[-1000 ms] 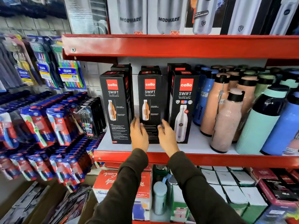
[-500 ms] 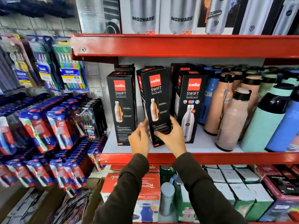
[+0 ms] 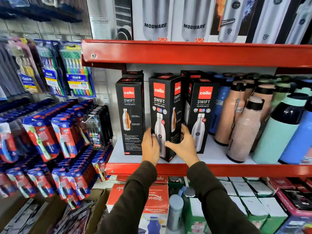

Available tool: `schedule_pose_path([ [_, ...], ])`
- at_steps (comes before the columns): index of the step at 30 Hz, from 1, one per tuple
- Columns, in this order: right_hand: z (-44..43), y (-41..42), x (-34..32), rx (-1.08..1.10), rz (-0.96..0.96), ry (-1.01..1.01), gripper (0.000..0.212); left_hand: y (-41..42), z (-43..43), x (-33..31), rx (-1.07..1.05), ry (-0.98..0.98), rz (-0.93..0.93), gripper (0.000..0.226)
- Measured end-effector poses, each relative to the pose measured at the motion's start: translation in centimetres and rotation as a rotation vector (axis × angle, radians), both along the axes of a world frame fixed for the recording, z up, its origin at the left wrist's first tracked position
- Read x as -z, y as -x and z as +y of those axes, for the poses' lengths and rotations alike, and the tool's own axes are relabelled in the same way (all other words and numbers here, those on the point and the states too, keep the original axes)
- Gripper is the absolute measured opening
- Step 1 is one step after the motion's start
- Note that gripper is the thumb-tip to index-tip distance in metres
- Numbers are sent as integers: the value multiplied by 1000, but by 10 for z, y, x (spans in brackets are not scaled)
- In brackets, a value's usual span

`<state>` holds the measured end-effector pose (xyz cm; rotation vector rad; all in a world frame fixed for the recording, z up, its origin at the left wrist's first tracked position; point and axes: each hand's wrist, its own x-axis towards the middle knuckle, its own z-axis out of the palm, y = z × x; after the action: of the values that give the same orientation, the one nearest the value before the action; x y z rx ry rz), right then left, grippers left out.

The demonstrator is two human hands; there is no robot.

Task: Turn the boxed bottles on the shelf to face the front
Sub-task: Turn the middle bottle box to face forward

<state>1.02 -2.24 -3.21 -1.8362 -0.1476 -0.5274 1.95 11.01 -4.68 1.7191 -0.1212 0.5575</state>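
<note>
Three black Cello Swift bottle boxes stand in the front row on the red-edged shelf (image 3: 236, 169). The left box (image 3: 130, 114) shows its orange-bottle side. The right box (image 3: 202, 114) shows its white-bottle front. The middle box (image 3: 162, 105) stands at an angle, its corner toward me, the white-bottle face at left and the orange-bottle side at right. My left hand (image 3: 150, 147) grips its lower left edge. My right hand (image 3: 184, 146) holds its lower right side, thumb across the front. More black boxes stand behind the row, mostly hidden.
Unboxed bottles (image 3: 243, 129) in peach, blue and mint crowd the shelf right of the boxes. Modware boxes (image 3: 155, 19) fill the shelf above. Toothbrush packs (image 3: 50, 135) hang at left. Cartons (image 3: 152, 200) and white boxes sit on the level below.
Both hands took hold of the middle box and rotated it; its white-bottle face has come round toward the front and the orange-bottle side has swung to the right.
</note>
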Motion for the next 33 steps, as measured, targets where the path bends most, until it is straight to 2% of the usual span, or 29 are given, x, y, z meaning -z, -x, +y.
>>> schedule_pose_path([
  [4, -4, -3, 4, -76, 50, 13, 91, -2, -1, 1, 35, 40, 37, 41],
  [13, -5, -12, 11, -79, 62, 137, 72, 1, -5, 0, 35, 49, -34, 37],
  [23, -3, -24, 16, 9, 111, 175, 63, -8, -10, 0, -5, 46, 29, 36],
  [29, 0, -16, 18, 93, 84, 79, 52, -4, -11, 0, -8, 48, 26, 37],
  [33, 1, -3, 20, 207, -55, 14, 35, 4, -9, 0, -30, 45, -22, 43],
])
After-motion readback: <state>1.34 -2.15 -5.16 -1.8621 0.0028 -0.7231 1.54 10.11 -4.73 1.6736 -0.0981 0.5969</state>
